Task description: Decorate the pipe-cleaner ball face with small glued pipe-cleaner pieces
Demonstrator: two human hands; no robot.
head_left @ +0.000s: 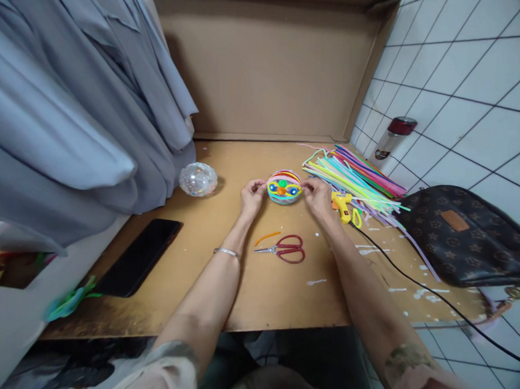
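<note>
A small ball decorated with colourful strips (283, 191) rests on the table, showing blue eye shapes, an orange nose and a green bump. My left hand (253, 195) is closed in a pinch at its left side. At the opposite side my right hand (317, 195) pinches its edge. Red-handled scissors (289, 248) lie just in front of the ball, beside a short orange pipe cleaner (267, 238). Close to my right hand is a yellow glue gun (341, 206) with a black cord.
Many pipe cleaners (353, 172) are heaped at the back right, near a bottle (389, 141) and a brown bag (469, 236). A clear ball (198, 179) and a phone (140, 259) lie left. A grey cloth (94, 90) hangs there; a cardboard wall (268, 66) stands behind.
</note>
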